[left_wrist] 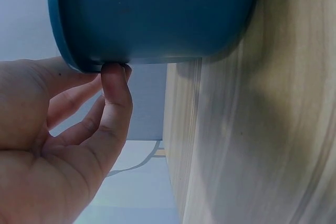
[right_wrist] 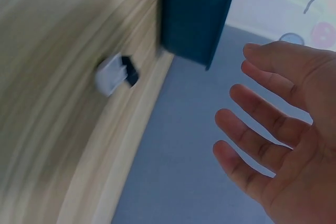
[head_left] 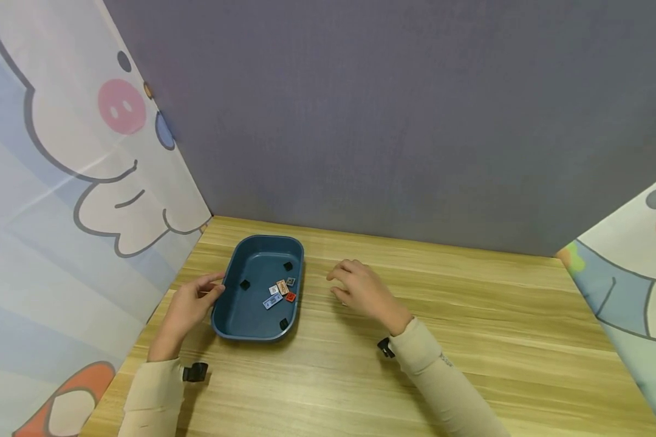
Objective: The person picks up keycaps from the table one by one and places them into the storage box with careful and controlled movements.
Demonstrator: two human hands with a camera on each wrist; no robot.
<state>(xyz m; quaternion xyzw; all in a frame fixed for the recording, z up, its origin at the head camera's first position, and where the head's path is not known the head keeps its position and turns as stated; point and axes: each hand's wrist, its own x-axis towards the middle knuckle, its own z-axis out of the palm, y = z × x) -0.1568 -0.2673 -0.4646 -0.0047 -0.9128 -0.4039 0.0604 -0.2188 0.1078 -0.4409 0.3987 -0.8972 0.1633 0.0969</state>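
A dark blue rounded tray (head_left: pixel 232 312) rests on the table's left part. Inside it lie a light blue printed tile (head_left: pixel 273 301), an orange printed tile (head_left: pixel 282 287), a red tile (head_left: pixel 290 297), small pale tiles and several black pieces. At the tray's left side, my left hand (head_left: pixel 188 306) touches the wall near the rim with thumb and fingertips, the thumb on the outside. My right hand (head_left: pixel 363 291) hovers right of the tray, fingers loosely bent and apart, holding nothing. Near it on the table are a white piece (right_wrist: pixel 110 75) and a black piece (right_wrist: pixel 131 72), both blurred.
The wood-grain table (head_left: pixel 470 340) ends at a plain grey panel (head_left: pixel 388 121) behind. Cartoon-printed sheets (head_left: pixel 87 212) stand on the left and right sides. A black strap mount (head_left: pixel 195 372) sits at the left wrist, with another black mount (head_left: pixel 386 348) at the right.
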